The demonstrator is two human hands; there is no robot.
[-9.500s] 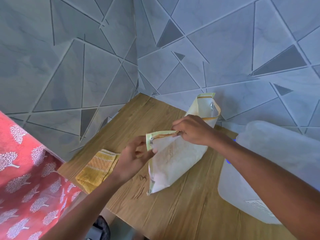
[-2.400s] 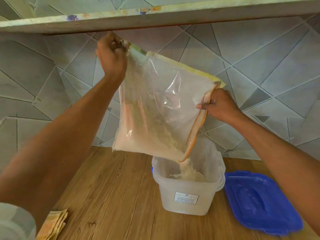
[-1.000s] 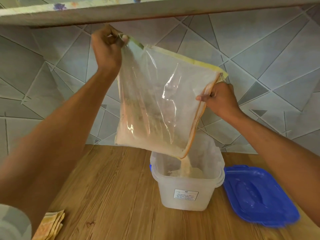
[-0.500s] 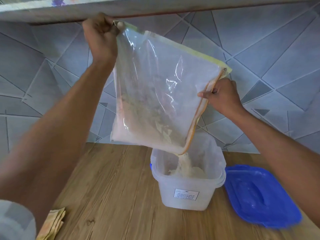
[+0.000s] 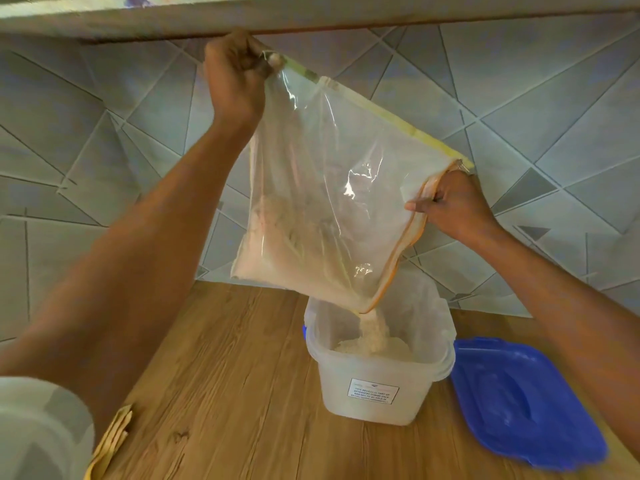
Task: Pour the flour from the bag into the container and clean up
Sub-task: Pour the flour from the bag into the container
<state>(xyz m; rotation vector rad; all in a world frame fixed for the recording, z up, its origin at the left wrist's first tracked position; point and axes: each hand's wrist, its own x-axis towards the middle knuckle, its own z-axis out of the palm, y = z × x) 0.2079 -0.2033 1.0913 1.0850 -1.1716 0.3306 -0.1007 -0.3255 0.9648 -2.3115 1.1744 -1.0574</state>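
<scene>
Flour is running. The left hand (image 5: 235, 74) has a tight grip on the top corner of the clear plastic zip bag with the yellow-green edge (image 5: 329, 188), fingers curled round the bunched corner, hoisted right up under the overhanging shelf (image 5: 311, 15). The right hand (image 5: 450, 202) pinches the orange-lined mouth of the bag, lower down and off to the right of the left grip, holding that mouth open.

So the bag hangs on a slant: its long axis runs from the high left grip down to the low spout corner, which sits below the right grip and directly over the open translucent white plastic container (image 5: 377, 375). A pale stream of flour (image 5: 374, 330) drops from that corner onto the mound inside. A good deal of flour sits banked along the bag's lower edge, well below the left grip, so I judge the pour is midway.

The coming move turns on that slope, I'd say: lifting the left grip higher would slide the banked flour toward the spout.

The blue plastic lid (image 5: 519, 403) lies on the wooden bench (image 5: 225, 375) just right of the container, and a folded yellow cloth (image 5: 110, 441) waits at the near left.
</scene>
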